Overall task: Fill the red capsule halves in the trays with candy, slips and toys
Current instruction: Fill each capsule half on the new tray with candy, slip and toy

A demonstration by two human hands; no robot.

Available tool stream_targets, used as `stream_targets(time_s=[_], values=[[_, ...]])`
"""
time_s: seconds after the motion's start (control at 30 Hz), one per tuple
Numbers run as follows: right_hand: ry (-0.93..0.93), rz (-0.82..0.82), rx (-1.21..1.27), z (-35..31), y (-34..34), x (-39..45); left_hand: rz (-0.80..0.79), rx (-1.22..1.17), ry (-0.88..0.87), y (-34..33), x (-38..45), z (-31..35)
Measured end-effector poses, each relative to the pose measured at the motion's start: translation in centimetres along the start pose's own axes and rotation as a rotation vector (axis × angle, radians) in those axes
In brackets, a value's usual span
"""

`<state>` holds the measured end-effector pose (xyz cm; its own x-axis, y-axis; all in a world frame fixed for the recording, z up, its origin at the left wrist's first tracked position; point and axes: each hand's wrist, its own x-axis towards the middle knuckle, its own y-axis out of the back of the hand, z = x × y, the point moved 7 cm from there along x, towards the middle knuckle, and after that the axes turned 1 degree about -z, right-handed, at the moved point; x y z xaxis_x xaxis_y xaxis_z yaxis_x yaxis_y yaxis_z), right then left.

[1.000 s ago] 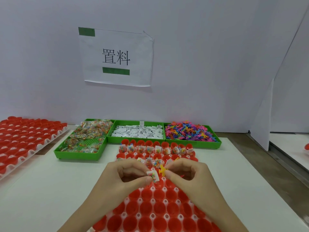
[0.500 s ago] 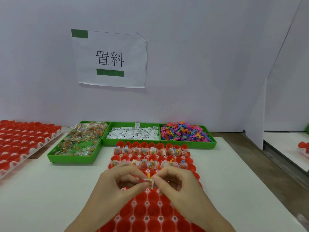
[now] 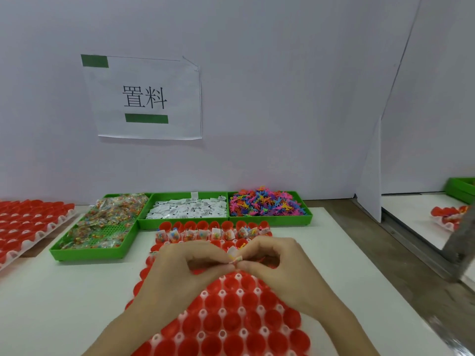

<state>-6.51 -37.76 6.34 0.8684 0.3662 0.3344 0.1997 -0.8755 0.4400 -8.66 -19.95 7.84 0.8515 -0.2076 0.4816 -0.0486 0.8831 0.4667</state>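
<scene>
Head view: my left hand [image 3: 180,273] and right hand [image 3: 280,268] have their fingers pinched on one candy bundle [image 3: 237,258], gathered compact to drop into a capsule half [image 3: 232,283].

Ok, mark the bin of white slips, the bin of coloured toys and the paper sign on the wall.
Bin of white slips [image 3: 184,223]: head view, its green front wall.
Bin of coloured toys [image 3: 270,220]: head view, its green front wall.
Paper sign [image 3: 144,98]: head view, its printed characters.

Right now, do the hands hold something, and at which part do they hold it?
Both hands, left and right, pinch one small bundle of candy packet, slip and yellow toy between thumb and fingertips, at its lower end, above the capsule tray.
</scene>
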Motion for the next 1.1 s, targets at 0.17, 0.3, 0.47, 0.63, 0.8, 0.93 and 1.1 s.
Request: stream_targets(time_s=[0.17,0.3,0.47,0.63,0.8,0.93,1.1], values=[[-0.074,0.166,-0.029,2.4,4.3,0.2,-0.017,0.016,0.007,-3.6,4.0,0.6],[-0.184,0.226,-0.066,5.4,6.3,-0.3,-0.099,0.158,-0.046,-7.6,6.6,0.1],[-0.283,0.283,-0.117,8.2,7.1,-0.1,-0.149,0.338,-0.062,-10.0,8.9,-1.1],[-0.32,0.234,-0.155,9.4,6.0,0.3,-0.216,0.399,-0.041,-10.9,9.7,-2.6],[-0.312,0.287,-0.193,9.6,5.9,0.6,-0.263,0.447,0.002,-11.0,10.0,-3.0],[-0.294,0.301,-0.279,9.6,5.7,0.7,-0.288,0.52,-0.045,-11.6,10.1,-2.5],[-0.258,0.305,-0.338,9.3,5.7,0.7,-0.291,0.636,-0.123,-12.1,10.3,-1.9]])
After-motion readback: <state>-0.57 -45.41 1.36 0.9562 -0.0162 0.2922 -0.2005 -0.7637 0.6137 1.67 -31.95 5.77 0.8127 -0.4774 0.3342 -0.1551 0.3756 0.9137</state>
